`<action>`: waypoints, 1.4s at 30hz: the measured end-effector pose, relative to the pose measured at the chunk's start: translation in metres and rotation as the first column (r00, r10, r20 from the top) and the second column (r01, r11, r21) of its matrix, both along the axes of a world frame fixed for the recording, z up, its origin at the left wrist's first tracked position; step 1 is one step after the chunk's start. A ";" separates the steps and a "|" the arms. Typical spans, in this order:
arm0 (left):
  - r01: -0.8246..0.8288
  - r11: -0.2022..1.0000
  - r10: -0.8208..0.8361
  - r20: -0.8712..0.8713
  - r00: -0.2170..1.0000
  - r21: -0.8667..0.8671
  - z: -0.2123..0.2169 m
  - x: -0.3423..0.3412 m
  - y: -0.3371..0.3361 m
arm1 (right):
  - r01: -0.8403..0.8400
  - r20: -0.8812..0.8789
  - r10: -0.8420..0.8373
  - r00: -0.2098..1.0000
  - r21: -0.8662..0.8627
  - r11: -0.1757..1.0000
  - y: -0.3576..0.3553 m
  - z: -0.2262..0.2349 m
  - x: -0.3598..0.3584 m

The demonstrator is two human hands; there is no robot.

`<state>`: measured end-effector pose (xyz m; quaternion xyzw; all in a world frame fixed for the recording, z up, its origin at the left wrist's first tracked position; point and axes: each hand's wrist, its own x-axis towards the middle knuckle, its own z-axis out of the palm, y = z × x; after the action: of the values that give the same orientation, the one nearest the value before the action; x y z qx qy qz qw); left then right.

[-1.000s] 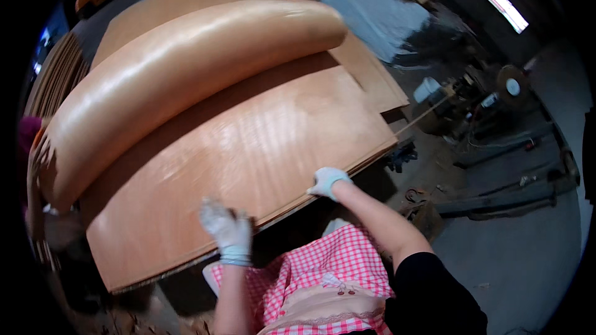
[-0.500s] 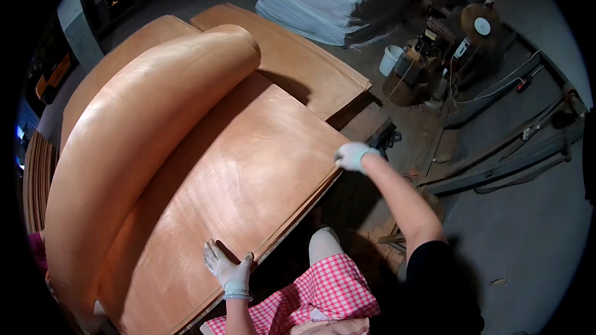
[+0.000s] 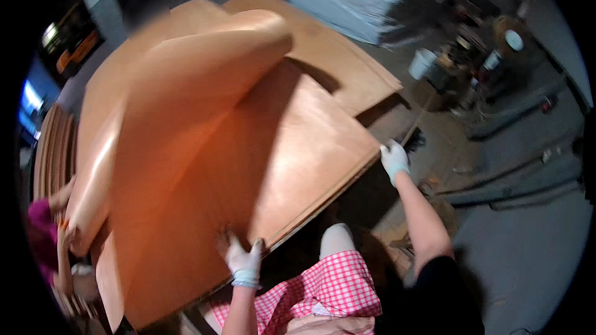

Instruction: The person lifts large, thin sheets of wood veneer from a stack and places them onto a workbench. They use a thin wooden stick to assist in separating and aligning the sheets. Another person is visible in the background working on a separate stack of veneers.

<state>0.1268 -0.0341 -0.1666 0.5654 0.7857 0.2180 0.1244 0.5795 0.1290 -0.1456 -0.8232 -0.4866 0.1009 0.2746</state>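
A stack of thin reddish-brown wood sheets [image 3: 329, 142] lies in front of me. Above it, a large flexible wood veneer sheet [image 3: 167, 186] curls and folds over, shading the stack's left part. Gloved in white, my left hand [image 3: 243, 263] rests at the near edge with fingers spread, its fingertips in the shaded area; whether they press on the veneer or the stack is unclear. At the right corner of the stack, my right hand [image 3: 395, 161], also gloved, is closed around the edge of the top sheets. The undersides of its fingers are hidden.
At the left edge a co-worker's arm [image 3: 64, 254] with a purple sleeve reaches to the veneer's end. More sheets [image 3: 347, 68] lie behind the stack. A plastic-wrapped pile [image 3: 341, 0], a white bucket [image 3: 422, 63] and machinery [image 3: 456, 65] stand farther back.
The curled veneer sheet has unfolded toward me, covering more of the stack's left and near part. More of the co-worker has come into view. My hands stay near the same edge and corner.
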 end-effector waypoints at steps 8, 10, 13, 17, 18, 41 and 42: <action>0.352 0.828 -0.520 0.361 0.774 0.436 0.082 0.044 -0.051 | -0.646 -0.655 0.559 0.508 0.139 0.750 -0.176 0.094 -0.231; 0.284 0.819 -0.521 0.439 0.732 0.498 0.091 0.030 -0.068 | -0.773 -0.616 0.688 0.384 0.193 0.604 -0.202 0.116 -0.267; 0.028 0.904 -0.359 0.723 0.590 0.426 0.102 0.007 -0.097 | -0.808 -0.675 0.683 0.279 0.219 0.547 -0.224 0.125 -0.312; -0.356 0.923 -0.125 0.989 0.085 0.147 0.079 -0.030 -0.130 | -0.840 -0.705 0.698 0.125 0.299 0.452 -0.230 0.115 -0.359; -0.441 0.887 -0.061 0.982 0.180 0.136 0.080 -0.054 -0.134 | -0.869 -0.630 0.755 0.182 0.256 0.424 -0.223 0.117 -0.368; -0.863 0.493 0.792 0.463 0.397 -0.105 -0.020 -0.524 -0.278 | -0.538 0.007 0.783 0.622 -0.723 0.434 -0.070 0.049 -0.278; -0.874 0.485 0.801 0.420 0.427 -0.036 -0.017 -0.554 -0.323 | -0.586 -0.038 0.825 0.564 -0.722 0.368 -0.068 0.041 -0.303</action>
<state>-0.4275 -0.3571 -0.1839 0.0519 0.8969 0.4287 0.0954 0.2766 0.0609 -0.1049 -0.5693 -0.7627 0.2360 -0.1960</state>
